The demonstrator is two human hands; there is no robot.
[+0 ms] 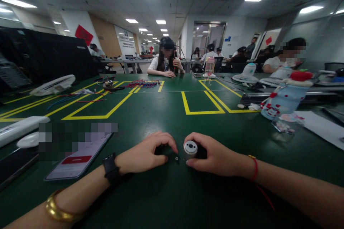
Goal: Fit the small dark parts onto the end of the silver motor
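Only the head view here, so that's what I'm going on. Right hand point(219, 154) has its fingers and thumb wrapped around a silvery metal cylinder point(190, 149), end face up, over the green worktop point(150, 204). Left hand point(142, 154) isn't gripping anything I can see: index finger and thumb are spread apart, and a tiny ring-like part point(176, 158) sits right by the index fingertip, between the two hands.

My take on doing this bit well: hold the cylinder upright and low so it doesn't wobble, and leave its end face uncovered. For the small part, come in low with the thumb opposite the index and pinch it gently by the sides. Something that small could easily roll or skid, so I wouldn't jab at it from above.

Stuff I can't make out: whether that left fingertip actually touches the little part, or exactly what the part is. The cylinder's far side and most of its lower body are behind the right hand, so no clue if it's resting on the worktop. The left hand's other fingers are mostly tucked out of sight. The phone point(80, 150) is partly pixelated, the wires point(142, 84) further back are a blurry tangle, and both forearms run out of frame.
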